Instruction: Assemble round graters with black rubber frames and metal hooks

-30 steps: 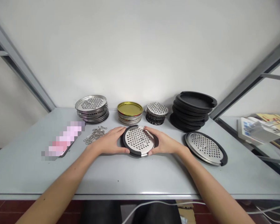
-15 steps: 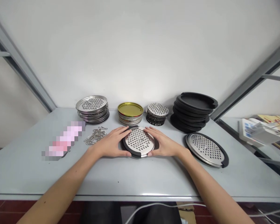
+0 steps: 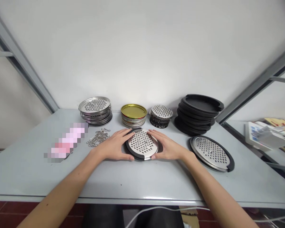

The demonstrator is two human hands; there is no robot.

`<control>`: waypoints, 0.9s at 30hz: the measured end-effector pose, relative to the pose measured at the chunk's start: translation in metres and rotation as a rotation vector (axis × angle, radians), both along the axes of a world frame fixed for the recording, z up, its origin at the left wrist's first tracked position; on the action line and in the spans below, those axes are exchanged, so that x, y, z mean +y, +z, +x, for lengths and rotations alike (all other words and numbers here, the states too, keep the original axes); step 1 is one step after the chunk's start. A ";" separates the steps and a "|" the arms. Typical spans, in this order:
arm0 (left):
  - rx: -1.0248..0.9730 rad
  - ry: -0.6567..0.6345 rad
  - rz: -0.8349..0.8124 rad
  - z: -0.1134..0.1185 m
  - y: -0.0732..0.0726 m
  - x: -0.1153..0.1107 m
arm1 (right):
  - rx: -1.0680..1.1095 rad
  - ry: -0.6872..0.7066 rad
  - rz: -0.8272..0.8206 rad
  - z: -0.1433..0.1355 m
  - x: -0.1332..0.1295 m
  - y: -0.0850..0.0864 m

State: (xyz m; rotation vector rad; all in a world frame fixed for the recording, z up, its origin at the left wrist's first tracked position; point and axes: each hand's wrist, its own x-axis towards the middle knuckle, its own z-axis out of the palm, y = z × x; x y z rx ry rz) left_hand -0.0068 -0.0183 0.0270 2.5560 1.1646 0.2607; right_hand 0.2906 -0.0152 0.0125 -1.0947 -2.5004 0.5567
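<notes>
Both hands are around a round grater (image 3: 143, 144), a silver disc with rows of oval holes and a black rim along its left side. It lies flat on the table near the middle. My left hand (image 3: 115, 146) grips its left edge, thumb at the front and fingers at the back. On the opposite side my right hand (image 3: 167, 146) holds the right edge the same way, covering part of it. To the right lies a similar black-rimmed grater (image 3: 212, 153). A pile of small metal clips (image 3: 98, 137) lies just beyond my left wrist.
Along the wall stand a stack of perforated silver discs (image 3: 95, 109), gold-topped lids (image 3: 133, 111), smaller spiked grater discs (image 3: 161, 114) and black round holders (image 3: 197, 114). A pixelated pink item (image 3: 67, 141) lies left. A white power strip (image 3: 253, 134) is beyond the right frame.
The view has shifted very slightly. Both hands keep the same hold on the grater, which stays where it was.
</notes>
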 end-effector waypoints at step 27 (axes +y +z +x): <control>0.002 0.015 -0.009 0.000 0.001 0.003 | -0.020 -0.016 -0.021 0.000 -0.001 0.000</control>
